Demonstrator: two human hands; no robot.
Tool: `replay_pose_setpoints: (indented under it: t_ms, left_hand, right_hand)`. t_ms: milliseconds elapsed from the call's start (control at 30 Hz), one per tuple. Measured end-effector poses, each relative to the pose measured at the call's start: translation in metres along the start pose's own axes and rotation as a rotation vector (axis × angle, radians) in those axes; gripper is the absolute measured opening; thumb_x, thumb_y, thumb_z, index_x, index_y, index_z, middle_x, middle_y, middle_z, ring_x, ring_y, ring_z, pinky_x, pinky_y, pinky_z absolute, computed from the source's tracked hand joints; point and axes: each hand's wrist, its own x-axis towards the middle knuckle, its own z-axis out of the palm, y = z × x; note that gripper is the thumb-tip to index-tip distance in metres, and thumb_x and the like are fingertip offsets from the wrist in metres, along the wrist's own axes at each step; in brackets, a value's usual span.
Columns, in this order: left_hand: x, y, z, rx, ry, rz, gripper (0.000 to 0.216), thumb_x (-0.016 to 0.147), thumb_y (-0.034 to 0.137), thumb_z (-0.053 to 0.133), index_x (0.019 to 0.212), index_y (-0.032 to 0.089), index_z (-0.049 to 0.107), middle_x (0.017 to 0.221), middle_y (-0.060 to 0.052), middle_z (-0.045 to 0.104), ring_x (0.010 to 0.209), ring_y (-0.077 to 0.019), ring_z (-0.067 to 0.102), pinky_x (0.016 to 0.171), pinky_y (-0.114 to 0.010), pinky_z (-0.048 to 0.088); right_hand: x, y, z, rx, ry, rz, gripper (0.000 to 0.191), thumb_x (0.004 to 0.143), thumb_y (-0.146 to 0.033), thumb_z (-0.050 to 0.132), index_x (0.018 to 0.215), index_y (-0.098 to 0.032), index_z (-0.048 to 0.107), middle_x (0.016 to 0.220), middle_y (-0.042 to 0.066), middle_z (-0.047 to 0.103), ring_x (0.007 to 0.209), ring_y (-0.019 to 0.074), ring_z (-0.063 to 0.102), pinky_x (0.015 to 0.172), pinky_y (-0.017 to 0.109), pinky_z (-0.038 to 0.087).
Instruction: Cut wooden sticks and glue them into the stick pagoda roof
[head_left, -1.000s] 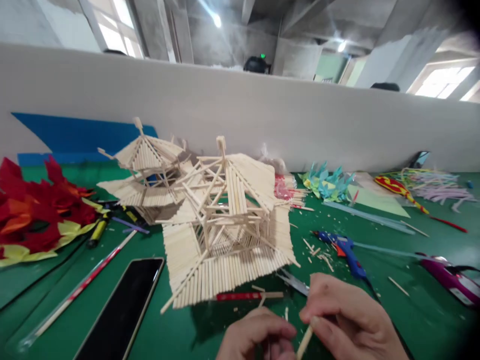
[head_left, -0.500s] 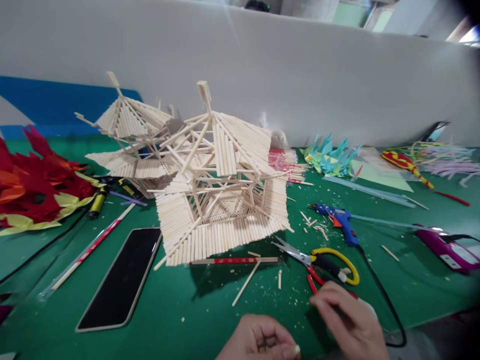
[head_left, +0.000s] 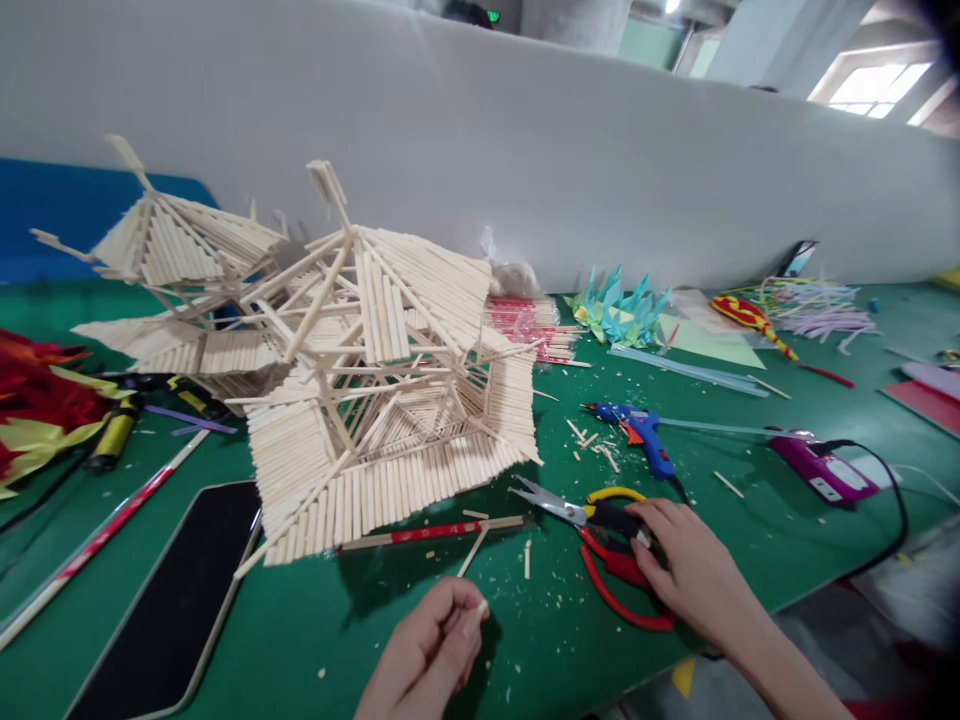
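Observation:
My left hand [head_left: 429, 655] is closed in a pinch at the lower middle, with the pale tip of a small wooden stick piece [head_left: 482, 607] showing between finger and thumb. My right hand [head_left: 694, 565] has its fingers and thumb around the handles of scissors [head_left: 616, 520], which lie on the table. Their metal blades point left; one handle is yellow and black, the other red and black. Behind my left hand stands a pavilion model [head_left: 397, 490] made of wooden sticks. A loose stick [head_left: 472, 553] lies between them, its lower end hidden by my left hand.
A second stick pavilion [head_left: 184, 245] stands behind left. A phone [head_left: 176, 600] lies at the left front. Right of the model are a blue glue gun [head_left: 637, 430], stick scraps [head_left: 600, 445], a purple power strip [head_left: 821, 470] and a folded-paper piece [head_left: 622, 310].
My right hand has moved onto the scissors' handles, and the scissors have turned slightly. My left hand still pinches the small piece. The view has shifted to the right.

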Motion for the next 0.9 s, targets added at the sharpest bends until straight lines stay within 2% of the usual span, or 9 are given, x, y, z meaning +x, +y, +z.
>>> replay_pose_setpoints:
  t_ms: [200,333,433,533,667,767,833,900]
  left_hand:
    - [0.001,0.005,0.002,-0.148,0.126,-0.059,0.032,0.067,0.05,0.061,0.072,0.02,0.054,0.057,0.006,0.037,0.054,-0.0087,0.028,0.049,-0.016,0.024]
    - [0.002,0.004,0.002,-0.195,0.132,-0.094,0.036,0.064,0.053,0.063,0.075,0.02,0.055,0.056,0.007,0.035,0.052,-0.0069,0.028,0.048,-0.015,0.021]
    - [0.006,0.003,0.003,-0.216,0.076,-0.069,0.033,0.067,0.052,0.061,0.075,0.02,0.055,0.054,0.008,0.032,0.049,-0.0064,0.022,0.044,-0.016,0.017]
    - [0.01,0.006,0.007,-0.277,0.037,-0.051,0.029,0.071,0.048,0.06,0.076,0.02,0.055,0.055,0.008,0.032,0.049,-0.0067,0.021,0.045,-0.018,0.019]
    - [0.014,0.014,0.014,-0.338,0.022,-0.063,0.025,0.071,0.042,0.062,0.077,0.018,0.059,0.06,0.006,0.039,0.051,-0.0069,0.023,0.047,-0.017,0.022]
    - [0.012,0.019,0.017,-0.361,0.031,-0.047,0.021,0.073,0.038,0.062,0.075,0.017,0.059,0.062,0.005,0.042,0.052,-0.0067,0.025,0.048,-0.017,0.023]
    - [0.01,0.02,0.018,-0.359,0.043,-0.036,0.019,0.074,0.037,0.061,0.075,0.018,0.06,0.062,0.005,0.042,0.052,-0.0066,0.027,0.049,-0.018,0.024]
    - [0.008,0.02,0.018,-0.35,0.062,-0.025,0.019,0.074,0.037,0.061,0.076,0.018,0.06,0.064,0.004,0.044,0.054,-0.007,0.029,0.051,-0.018,0.026]
  right_hand:
    - [0.02,-0.007,-0.009,-0.037,-0.149,-0.094,0.021,0.071,-0.013,0.045,0.087,-0.016,0.059,0.078,0.008,0.061,0.073,0.0233,0.056,0.066,0.036,0.045]
    - [0.008,-0.003,-0.014,0.012,-0.15,-0.031,0.022,0.075,-0.014,0.04,0.093,-0.017,0.053,0.087,0.007,0.061,0.066,0.0183,0.06,0.061,0.03,0.047]
    - [-0.009,0.007,-0.018,0.072,-0.095,0.046,0.024,0.081,-0.019,0.035,0.101,-0.016,0.047,0.095,0.009,0.062,0.08,0.0181,0.062,0.069,0.028,0.049]
    - [-0.027,0.02,-0.018,0.259,-0.033,0.191,0.033,0.085,-0.028,0.03,0.111,-0.018,0.047,0.11,0.009,0.061,0.101,0.02,0.057,0.085,0.029,0.045]
    - [-0.049,0.031,-0.016,0.528,-0.097,0.383,0.046,0.08,-0.04,0.039,0.119,-0.02,0.051,0.126,0.006,0.053,0.115,0.0252,0.048,0.091,0.031,0.042]
    - [-0.056,0.015,-0.016,0.618,-0.176,0.348,0.055,0.07,-0.04,0.054,0.122,-0.02,0.051,0.128,0.007,0.051,0.116,0.0281,0.046,0.091,0.032,0.042]
    - [-0.054,-0.005,-0.016,0.61,-0.256,0.296,0.061,0.06,-0.034,0.064,0.119,-0.019,0.054,0.124,0.009,0.054,0.113,0.0295,0.049,0.091,0.032,0.042]
    - [-0.048,-0.026,-0.013,0.594,-0.294,0.277,0.062,0.055,-0.03,0.066,0.115,-0.019,0.056,0.118,0.01,0.059,0.106,0.0287,0.054,0.087,0.03,0.045]
